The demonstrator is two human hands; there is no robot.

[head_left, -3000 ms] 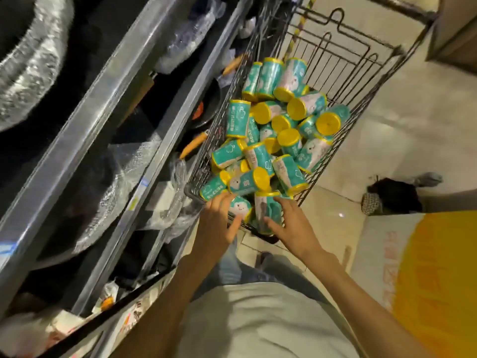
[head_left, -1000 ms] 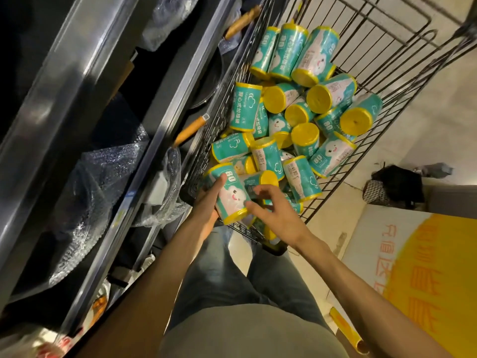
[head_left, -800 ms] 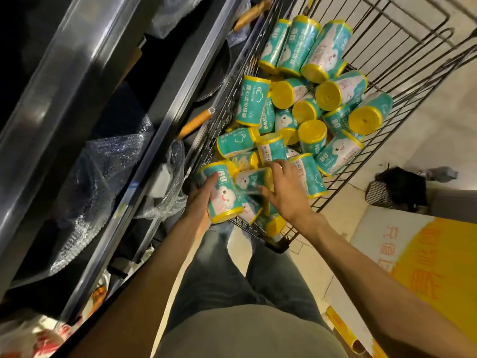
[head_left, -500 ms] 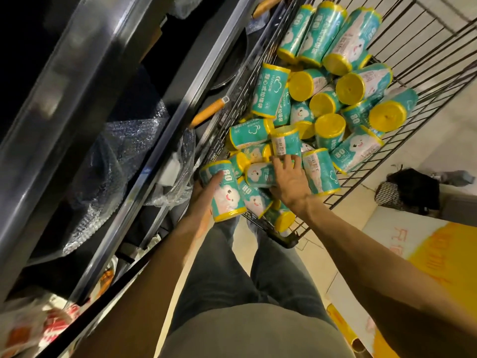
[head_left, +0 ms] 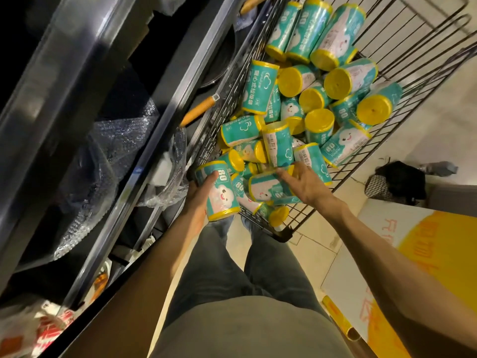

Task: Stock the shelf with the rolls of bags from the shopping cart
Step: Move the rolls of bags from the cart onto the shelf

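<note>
Left hand (head_left: pixel 200 195) grips one roll (head_left: pixel 219 192), fingers wrapped round its side, at the near left corner of the shopping cart (head_left: pixel 402 58). Right hand (head_left: pixel 304 184) curls over a second roll (head_left: pixel 268 186) lying on its side just at 3 o'clock of the first; the thumb side is hidden, so the grip looks only partly made.

Step in hand, as you'd judge it: securing the second roll. Close your fingers round its barrel, not the yellow end, and lift straight up so neighbours don't tumble.

The pile of rolls (head_left: pixel 320 99) fills the cart from your hands out toward 1 o'clock, loosely heaped, many leaning on each other. Expect sliding when one leaves.

The shelf (head_left: pixel 165 120) runs along the cart's 9 o'clock side, dark, its rail touching or nearly touching the wire wall. On it sit bubble wrap (head_left: pixel 113 140) and a wooden handle (head_left: pixel 198 111) poking toward the cart; both may crowd the space where rolls would go. Free shelf space cannot be made out

At 4 o'clock on the floor, a dark bag (head_left: pixel 400 180) and a yellow-and-white board (head_left: pixel 413 254), well apart from your reach
</note>
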